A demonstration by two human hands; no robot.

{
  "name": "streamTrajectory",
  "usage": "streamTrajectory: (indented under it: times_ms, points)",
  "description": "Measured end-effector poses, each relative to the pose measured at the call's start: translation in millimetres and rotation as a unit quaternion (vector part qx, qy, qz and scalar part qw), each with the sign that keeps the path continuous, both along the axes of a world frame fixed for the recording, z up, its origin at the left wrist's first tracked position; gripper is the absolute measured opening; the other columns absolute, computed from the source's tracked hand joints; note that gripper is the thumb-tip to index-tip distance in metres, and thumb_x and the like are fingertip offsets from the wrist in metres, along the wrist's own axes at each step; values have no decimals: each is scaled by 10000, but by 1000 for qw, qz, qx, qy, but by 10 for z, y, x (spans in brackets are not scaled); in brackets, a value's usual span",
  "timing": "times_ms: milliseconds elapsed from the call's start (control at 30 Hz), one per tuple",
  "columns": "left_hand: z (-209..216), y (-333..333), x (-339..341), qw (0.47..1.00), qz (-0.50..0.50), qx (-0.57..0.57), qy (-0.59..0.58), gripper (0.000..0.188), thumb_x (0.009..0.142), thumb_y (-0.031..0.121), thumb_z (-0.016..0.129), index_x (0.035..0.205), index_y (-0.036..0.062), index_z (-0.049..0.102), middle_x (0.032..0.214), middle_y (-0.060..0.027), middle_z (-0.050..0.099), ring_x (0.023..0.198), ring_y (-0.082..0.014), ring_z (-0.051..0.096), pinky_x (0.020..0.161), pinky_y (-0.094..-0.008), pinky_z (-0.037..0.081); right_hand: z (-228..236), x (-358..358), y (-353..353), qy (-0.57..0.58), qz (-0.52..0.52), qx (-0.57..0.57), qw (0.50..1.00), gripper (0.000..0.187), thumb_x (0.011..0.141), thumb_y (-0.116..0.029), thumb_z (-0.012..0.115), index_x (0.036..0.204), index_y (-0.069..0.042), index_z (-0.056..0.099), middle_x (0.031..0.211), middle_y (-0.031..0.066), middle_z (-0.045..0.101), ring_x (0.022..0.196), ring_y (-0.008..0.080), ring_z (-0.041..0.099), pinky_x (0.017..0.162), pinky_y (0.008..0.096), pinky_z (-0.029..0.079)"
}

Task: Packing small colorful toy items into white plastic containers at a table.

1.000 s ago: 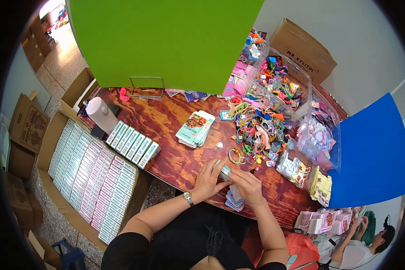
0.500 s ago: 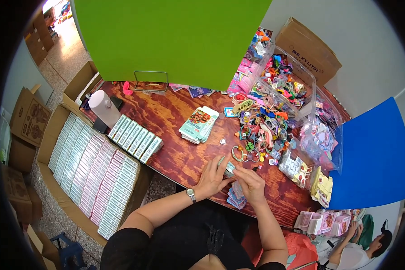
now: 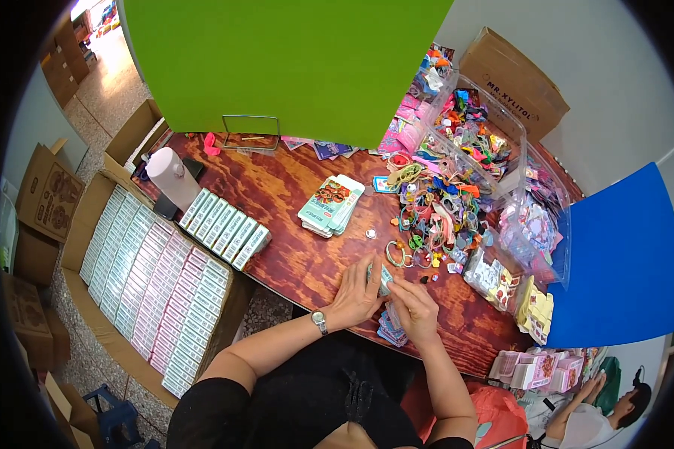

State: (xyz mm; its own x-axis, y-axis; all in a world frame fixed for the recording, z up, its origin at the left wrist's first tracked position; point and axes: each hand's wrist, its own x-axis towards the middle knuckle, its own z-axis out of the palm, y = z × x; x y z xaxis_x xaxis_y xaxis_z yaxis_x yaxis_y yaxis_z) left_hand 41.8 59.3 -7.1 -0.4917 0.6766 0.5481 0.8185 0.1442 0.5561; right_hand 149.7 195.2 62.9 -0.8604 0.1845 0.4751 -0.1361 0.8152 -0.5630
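Note:
At the table's near edge, a small pale-green carton (image 3: 386, 280) is between my two hands, partly hidden by fingers. My left hand (image 3: 354, 294) is closed around its left side. The fingers of my right hand (image 3: 414, 305) pinch it from the right, near its lower end. Below the hands lies a small pile of bluish cards (image 3: 392, 330), partly covered by my right hand. Farther off, a stack of flattened green cartons (image 3: 329, 206) with a food picture rests on the table. A small white trinket (image 3: 371, 234) lies between that stack and my hands.
A row of green-white boxes (image 3: 225, 229) and a pink tumbler (image 3: 174, 179) stand left, beside a big carton of packed boxes (image 3: 153, 280). Right are heaped hair ties (image 3: 434, 217), clear bins (image 3: 513, 123) and a blue panel (image 3: 621, 262). A green panel (image 3: 277, 67) rises behind. Another person (image 3: 588, 419) sits lower right.
The pale-green carton has been tilted more upright between my hands. My left fingers have shifted slightly along with it, and my right hand has moved a little left.

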Motion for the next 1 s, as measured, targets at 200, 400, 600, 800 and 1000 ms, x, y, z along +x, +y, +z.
streamTrajectory:
  times_ms: [200, 400, 600, 800, 1000]
  points:
    - [-20, 2, 2, 1000, -10, -4, -11, 1091, 756, 102, 768, 1569, -53, 57, 1510, -337, 259, 1269, -503, 413, 1035, -560, 367, -2, 4, -32, -8, -17, -46, 999, 299, 842, 26, 729, 1131, -49, 745, 1111, 135, 714, 948, 266, 694, 816, 345, 549]
    - [-64, 7, -1, 1000, -14, 0, -19, 1054, 771, 62, 704, 1577, -37, 34, 1515, -346, 247, 1294, -518, 394, 1055, -569, 355, 49, -12, -82, -30, -47, -117, 992, 244, 867, 7, 716, 1105, -38, 751, 1062, 138, 726, 937, 245, 705, 807, 329, 551]
    - [-42, -1, 25, 1000, -8, 5, 7, 998, 771, 55, 689, 1564, -40, 90, 1511, -358, 244, 1269, -528, 402, 1038, -577, 367, -24, -17, -113, -62, -93, -204, 973, 205, 864, -14, 709, 1065, -24, 749, 1000, 122, 729, 904, 218, 704, 796, 322, 544]
    - [-36, -6, 32, 1000, 8, 0, 11, 970, 782, 72, 712, 1551, -46, 132, 1508, -353, 254, 1242, -516, 423, 1026, -570, 378, 159, -78, -233, -83, -126, -174, 973, 257, 847, -1, 690, 1102, -23, 713, 964, 136, 714, 909, 270, 691, 831, 351, 542]
    - [10, 2, 68, 999, 38, 8, 6, 994, 761, 100, 770, 1551, -40, 183, 1446, -318, 348, 1228, -479, 452, 1019, -545, 395, 20, -60, -322, 33, -95, 143, 985, 313, 841, 27, 671, 1153, 12, 684, 1022, 155, 704, 952, 305, 692, 903, 380, 539]
